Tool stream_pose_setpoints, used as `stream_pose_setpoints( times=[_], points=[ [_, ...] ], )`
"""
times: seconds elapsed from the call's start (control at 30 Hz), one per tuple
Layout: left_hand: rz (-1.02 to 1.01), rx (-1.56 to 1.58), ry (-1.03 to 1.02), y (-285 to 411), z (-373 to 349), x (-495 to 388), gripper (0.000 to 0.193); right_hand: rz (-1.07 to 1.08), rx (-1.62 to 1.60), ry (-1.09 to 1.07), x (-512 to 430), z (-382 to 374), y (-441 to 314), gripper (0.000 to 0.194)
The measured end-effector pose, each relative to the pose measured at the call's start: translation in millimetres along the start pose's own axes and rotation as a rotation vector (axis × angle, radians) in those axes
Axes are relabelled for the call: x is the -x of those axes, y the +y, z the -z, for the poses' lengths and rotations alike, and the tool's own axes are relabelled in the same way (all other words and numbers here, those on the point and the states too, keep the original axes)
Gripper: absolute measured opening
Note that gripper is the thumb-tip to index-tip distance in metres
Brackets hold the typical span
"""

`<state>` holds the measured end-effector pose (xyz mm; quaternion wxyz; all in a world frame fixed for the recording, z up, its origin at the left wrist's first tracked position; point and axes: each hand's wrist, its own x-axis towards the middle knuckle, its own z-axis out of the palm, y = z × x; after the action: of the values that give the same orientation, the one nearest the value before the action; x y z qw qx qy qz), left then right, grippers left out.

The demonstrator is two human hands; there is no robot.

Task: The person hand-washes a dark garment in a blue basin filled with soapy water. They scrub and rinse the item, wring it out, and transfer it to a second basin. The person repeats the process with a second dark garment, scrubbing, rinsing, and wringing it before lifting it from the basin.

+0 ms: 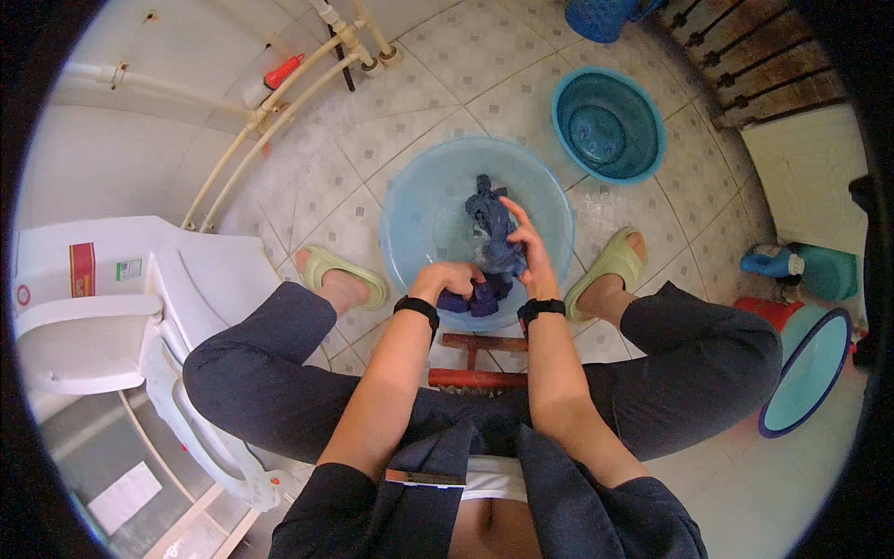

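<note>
A large, pale blue plastic basin [419,209] stands on the floor between my feet. Wet dark blue cloth [492,227] stretches from near its middle towards me, and a purplish fold [482,300] bunches at the near side. My left hand [457,279] is curled tight around the bunched near part. Along the right side of the cloth lies my right hand [529,244], its forefinger extended and its lower part gripping the fabric. The cloth hides part of the right-hand grip.
A smaller blue basin [607,80] stands at the far right. A wooden stool [478,379] shows beneath me. White pipes [244,161] and a brush with a red handle [285,71] are at the left wall. Detergent bottles [772,262] and a tilted tub [803,377] stand at right.
</note>
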<state>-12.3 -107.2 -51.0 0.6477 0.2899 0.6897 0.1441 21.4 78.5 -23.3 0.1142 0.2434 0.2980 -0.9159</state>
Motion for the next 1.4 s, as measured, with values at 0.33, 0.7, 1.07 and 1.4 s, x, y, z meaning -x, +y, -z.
stream_pose_setpoints(
  times=[0.33, 0.7, 1.07, 1.4],
  points=[
    [-0.12, 0.213, 1.336, -14, 1, -12, 0.053, -0.133, -0.231, -0.287, 2, -12, 17, 0.062],
    [0.037, 0.894, 1.422, -20, 5, 8, 0.041, 0.005, 0.048, 0.217, -3, -5, -11, 0.065],
    [0.5, 0.23, 1.096, 4, -5, -33, 0.09, 0.538, 1.197, 0.573, -44, 8, 43, 0.088],
    [0.11, 0.819, 0.841, -37, 3, -8, 0.066, -0.032, 1.175, 0.55, -38, 67, 40, 0.063]
  ],
)
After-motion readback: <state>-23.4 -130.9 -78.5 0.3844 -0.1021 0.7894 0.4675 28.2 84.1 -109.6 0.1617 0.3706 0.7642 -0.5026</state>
